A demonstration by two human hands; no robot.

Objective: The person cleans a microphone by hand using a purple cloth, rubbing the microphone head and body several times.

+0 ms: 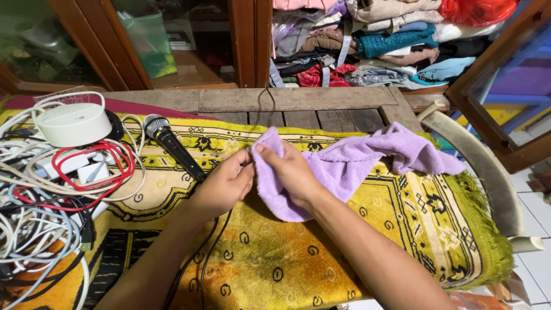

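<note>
A lilac towel (367, 158) lies crumpled across a yellow patterned rug (270, 258) on a table. My right hand (290, 172) pinches the towel's near-left edge, with its fingers on top of the fabric. Beside it, my left hand (224, 183) grips the same edge from the left, thumb against the cloth. A black microphone with a silver head (169, 143) lies just left of my left hand; its cable runs under my left forearm.
A tangle of white, red and black cables (51, 201) and a round white device (72, 123) fill the left side. Behind the table stand wooden cabinet frames and shelves of folded clothes (367, 46). A curved white chair arm (488, 172) sits at the right.
</note>
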